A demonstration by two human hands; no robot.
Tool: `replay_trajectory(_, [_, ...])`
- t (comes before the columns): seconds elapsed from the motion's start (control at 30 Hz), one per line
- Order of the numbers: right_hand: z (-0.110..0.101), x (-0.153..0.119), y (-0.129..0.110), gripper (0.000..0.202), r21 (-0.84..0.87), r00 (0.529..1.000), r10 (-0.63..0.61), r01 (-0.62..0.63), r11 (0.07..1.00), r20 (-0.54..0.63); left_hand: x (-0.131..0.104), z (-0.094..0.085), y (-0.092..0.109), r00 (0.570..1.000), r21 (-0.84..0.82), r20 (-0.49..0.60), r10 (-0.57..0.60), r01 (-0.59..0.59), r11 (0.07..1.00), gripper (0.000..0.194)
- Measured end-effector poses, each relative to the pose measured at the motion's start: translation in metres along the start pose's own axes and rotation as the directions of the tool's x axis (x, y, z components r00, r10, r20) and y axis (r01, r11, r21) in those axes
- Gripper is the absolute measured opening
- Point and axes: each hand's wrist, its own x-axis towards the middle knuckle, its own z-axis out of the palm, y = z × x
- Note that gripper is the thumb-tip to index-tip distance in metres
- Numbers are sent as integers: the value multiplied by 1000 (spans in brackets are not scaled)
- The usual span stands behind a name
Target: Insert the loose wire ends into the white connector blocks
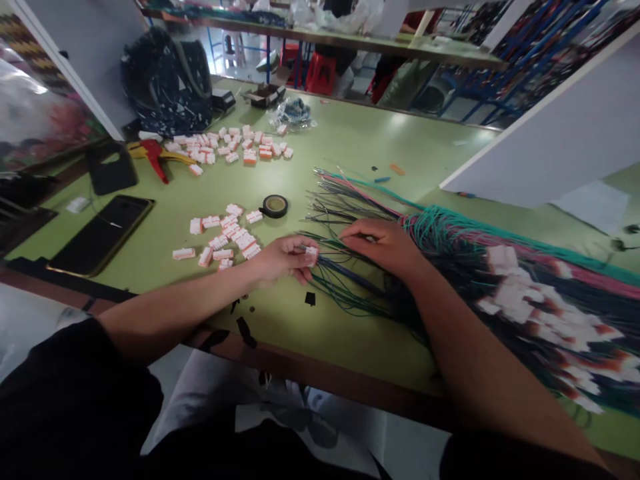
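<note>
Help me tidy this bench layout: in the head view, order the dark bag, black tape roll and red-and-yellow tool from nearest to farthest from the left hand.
1. Black tape roll: just beyond the left hand.
2. Red-and-yellow tool: farther out, to the left.
3. Dark bag: behind the tool, toward the far left.

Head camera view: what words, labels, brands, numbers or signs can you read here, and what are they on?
None can be read anywhere in the picture.
White-and-orange connector in the left hand: too small and blurred to tell any marking.
Phone: no readable text on its dark face.
Tape roll: no legible lettering.
Red-and-yellow tool: any brand is too small to read.
</note>
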Motion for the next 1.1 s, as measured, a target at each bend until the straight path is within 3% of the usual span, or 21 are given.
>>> replay_trajectory(0.2, [16, 0, -13, 17, 17, 998, -22, 21, 1000, 61, -2, 1, 2, 1000, -33, 17, -9, 10, 999, 26])
replay_trajectory(0.9, [15, 3, -10, 17, 11, 997, -24, 23, 1000, 78, -2, 1, -1, 1000, -18, 10, 11, -10, 1000, 26])
replay_trajectory(1.1, [20, 3, -9, 20, -103, 996, -34, 41, 994, 78, -1, 1, -2, 1000, -4, -3, 18, -18, 1000, 23])
